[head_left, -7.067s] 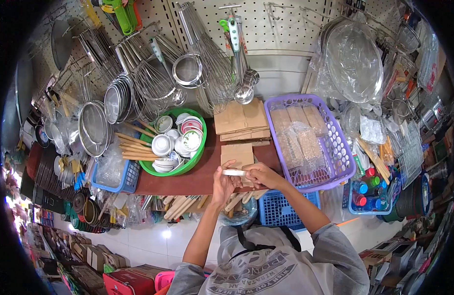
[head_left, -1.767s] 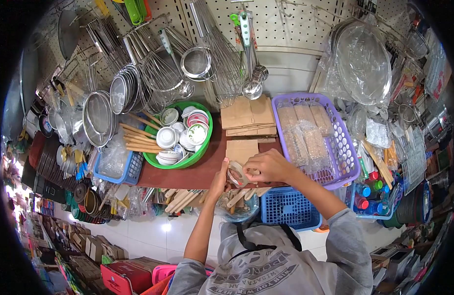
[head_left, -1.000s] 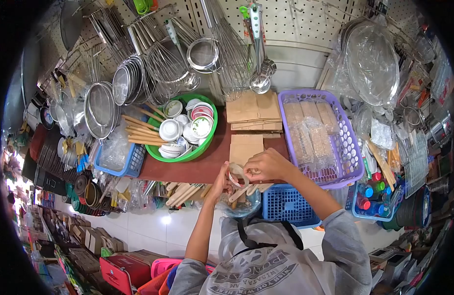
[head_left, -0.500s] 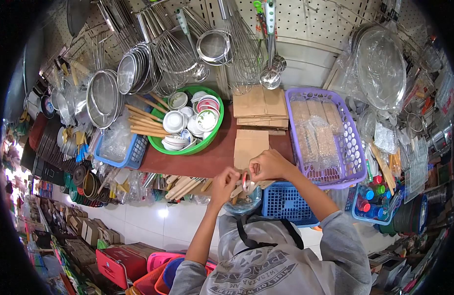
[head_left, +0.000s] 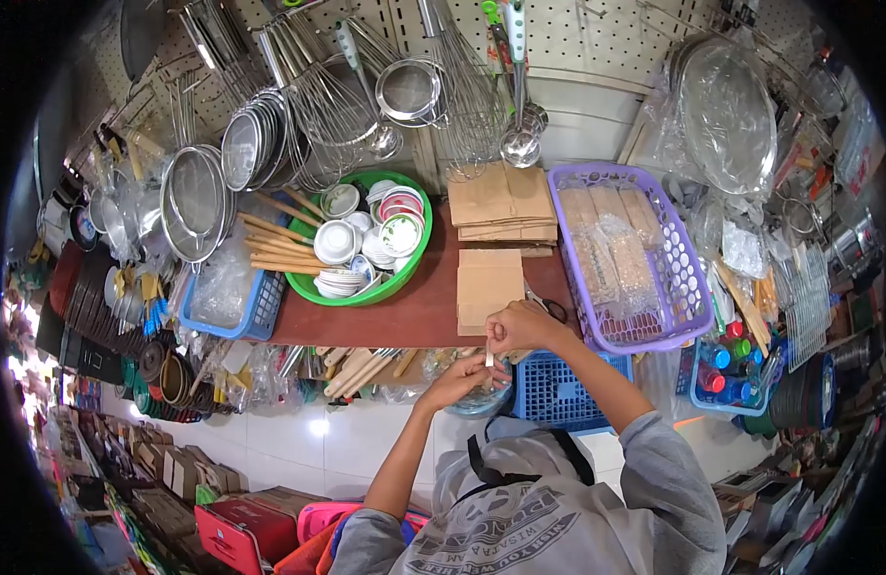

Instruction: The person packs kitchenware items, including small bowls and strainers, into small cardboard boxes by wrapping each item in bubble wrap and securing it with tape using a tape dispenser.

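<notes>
Looks like mid-step on a bit of tape. Pinching the top end of a short whitish strip (head_left: 489, 356) tight between thumb and fingertips of the right hand (head_left: 520, 326), with the left hand (head_left: 459, 376) curled closed on the bottom end. Can't tell about anything else tucked inside that left fist. Holding the lot in the air just off the front edge of the counter (head_left: 405, 321), above a clear bowl (head_left: 477, 401) and beside a blue crate (head_left: 570, 391), touching neither.

Next up, probably needs keeping the strip taut and off itself, plus a clean carry over to the nearer stack of brown paper bags (head_left: 489, 286), sitting near the front edge just beyond the right hand. Worth minding the scissors (head_left: 552, 309) lying right next to that stack, between it and the purple basket (head_left: 565, 244).

As for writing, only found some on the back of the grey shirt (head_left: 558, 517), upside down from here. Reads something like "WISH YOU WERE HERE" arched over "WISATA", but too warped to swear by. Nothing legible on the bags, the green basin (head_left: 371, 299) towards the back left of the counter, or the coloured-cap bottles (head_left: 726, 362) off the right end.
</notes>
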A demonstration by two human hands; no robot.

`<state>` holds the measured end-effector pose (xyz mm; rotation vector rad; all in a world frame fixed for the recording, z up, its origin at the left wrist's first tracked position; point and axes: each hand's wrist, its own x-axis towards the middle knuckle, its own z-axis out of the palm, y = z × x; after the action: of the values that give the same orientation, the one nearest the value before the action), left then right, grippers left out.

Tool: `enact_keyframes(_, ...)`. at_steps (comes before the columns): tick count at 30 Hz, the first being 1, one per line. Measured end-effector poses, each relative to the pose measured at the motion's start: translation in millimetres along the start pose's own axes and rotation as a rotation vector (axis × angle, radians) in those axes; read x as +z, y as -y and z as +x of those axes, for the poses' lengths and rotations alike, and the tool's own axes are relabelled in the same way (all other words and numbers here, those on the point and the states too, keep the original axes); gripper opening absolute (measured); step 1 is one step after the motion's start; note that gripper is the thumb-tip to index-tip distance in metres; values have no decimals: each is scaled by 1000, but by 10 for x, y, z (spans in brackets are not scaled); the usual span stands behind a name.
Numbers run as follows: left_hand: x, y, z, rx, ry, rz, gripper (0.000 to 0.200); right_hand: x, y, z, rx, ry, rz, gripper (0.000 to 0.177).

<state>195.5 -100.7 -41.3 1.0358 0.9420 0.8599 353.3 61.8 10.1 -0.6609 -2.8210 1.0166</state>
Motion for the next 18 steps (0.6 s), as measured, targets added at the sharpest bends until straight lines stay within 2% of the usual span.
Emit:
enact_keyframes(1, 31, -50, -12, -23, -24, 21, 30, 13, 10, -10, 10, -13, -4, 17)
enact_keyframes(4, -10, 195, 35, 73, -35, -52, 29, 45, 38, -29, -1, -34, -85, 15)
enact_keyframes(10, 5, 66, 12, -51, -94, -137, 26, 103, 115, -93, 2, -147, -201, 15)
enact_keyframes(18, 16, 55, 113, -98, -172, -228, 26, 198, 40, -104, 1, -229, -253, 23)
